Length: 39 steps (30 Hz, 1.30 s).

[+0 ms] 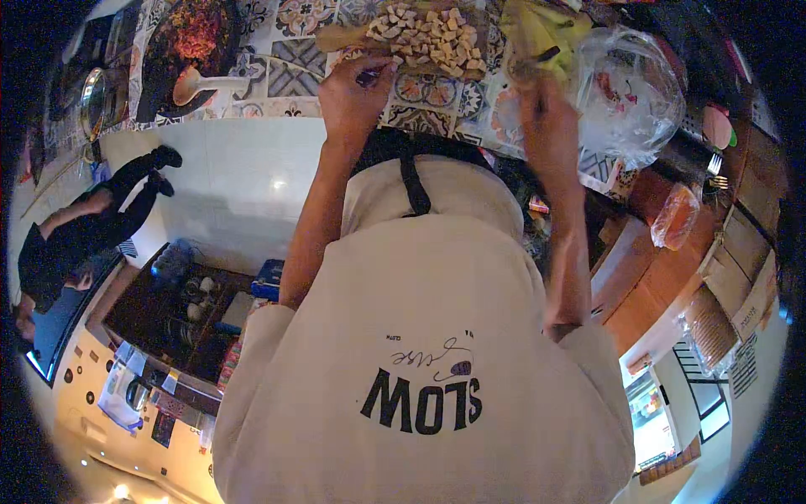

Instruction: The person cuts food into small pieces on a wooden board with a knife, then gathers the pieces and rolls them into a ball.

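My left hand (pixel 359 88) is at the near left edge of a wooden board (pixel 342 38). Its fingers are pinched together by a heap of pale brown food cubes (pixel 428 38); what they hold, if anything, is too small to make out. To the right, my right hand (pixel 544 105) is smeared by motion, its fingers overlapping the near edge of a yellow thing (pixel 554 34) with a dark strip across it. Next to this lies a clear plastic bag (pixel 630 92) with red bits in it.
A dark pan (pixel 159 42) with red chopped food stands at the left on a patterned tabletop (pixel 298 80); a pale ladle (pixel 197 84) lies across it. Forks (pixel 715 172) and an orange packet (pixel 674 217) are at the right. Another person (pixel 67 218) is at the far left.
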Available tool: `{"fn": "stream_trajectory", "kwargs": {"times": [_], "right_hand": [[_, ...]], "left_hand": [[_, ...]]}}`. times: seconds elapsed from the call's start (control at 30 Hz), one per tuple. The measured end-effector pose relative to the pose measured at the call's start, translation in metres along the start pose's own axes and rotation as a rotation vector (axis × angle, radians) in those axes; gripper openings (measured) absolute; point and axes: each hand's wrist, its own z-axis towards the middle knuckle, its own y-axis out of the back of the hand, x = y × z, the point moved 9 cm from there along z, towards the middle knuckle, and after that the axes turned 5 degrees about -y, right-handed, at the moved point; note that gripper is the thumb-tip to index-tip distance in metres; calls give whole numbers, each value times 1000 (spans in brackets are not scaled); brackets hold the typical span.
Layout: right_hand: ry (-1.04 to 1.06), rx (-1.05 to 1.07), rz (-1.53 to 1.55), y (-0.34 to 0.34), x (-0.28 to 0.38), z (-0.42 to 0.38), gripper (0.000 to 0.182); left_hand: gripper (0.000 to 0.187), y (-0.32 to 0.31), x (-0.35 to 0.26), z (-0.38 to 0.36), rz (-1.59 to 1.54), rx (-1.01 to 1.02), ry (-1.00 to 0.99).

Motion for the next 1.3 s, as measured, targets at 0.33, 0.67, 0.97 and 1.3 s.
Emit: {"fn": "stream_trajectory", "kwargs": {"times": [0.33,0.67,0.97,1.3], "right_hand": [[109,218,-95,-79,48,-36,17],[178,212,-362,-99,46,-37,20],[120,279,-235,-122,47,-14,23],[47,192,-71,-65,4,-27,20]], "left_hand": [[18,-1,1,-3,18,11,9],[19,-1,0,-1,18,10,-40],[17,-2,-3,1,74,47,-44],[26,8,-9,13,-16,-13,-122]]}}
